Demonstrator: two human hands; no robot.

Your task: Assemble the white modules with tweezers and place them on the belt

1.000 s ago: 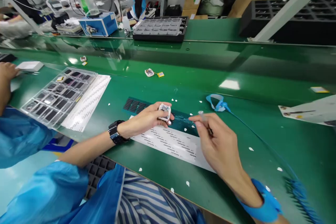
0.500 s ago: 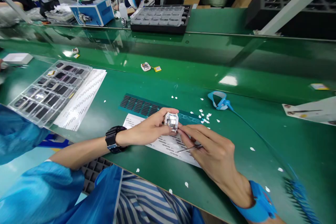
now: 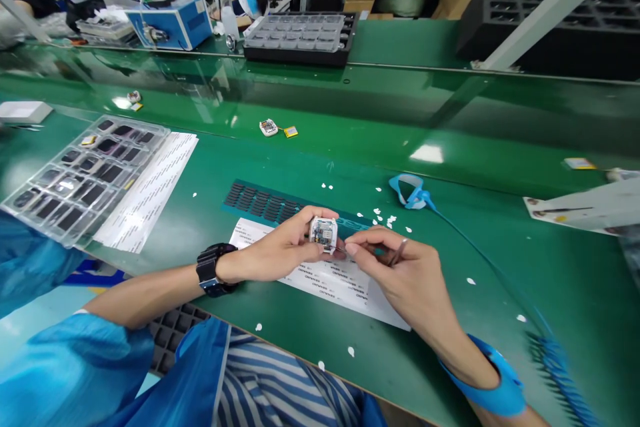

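My left hand (image 3: 280, 250) grips a small white square device housing (image 3: 323, 233) just above the green bench. My right hand (image 3: 400, 277) pinches thin metal tweezers (image 3: 397, 252), and their tip sits against the housing's right edge. Under both hands lies a white label sheet (image 3: 330, 280) with printed rows. A teal strip of small dark pads (image 3: 260, 202) lies just beyond it. A black watch is on my left wrist and a blue strap on my right.
A clear tray of dark screens (image 3: 80, 173) rests at the left on a printed sheet. A loose small board (image 3: 269, 127) lies on the conveyor belt. A blue wrist-strap loop (image 3: 413, 192) and white paper bits dot the bench. A grey parts tray (image 3: 300, 37) stands far back.
The view shifted slightly. My right hand turned the tweezers from lying low across the label sheet to pointing at the housing's edge. My left hand kept its hold on the housing.
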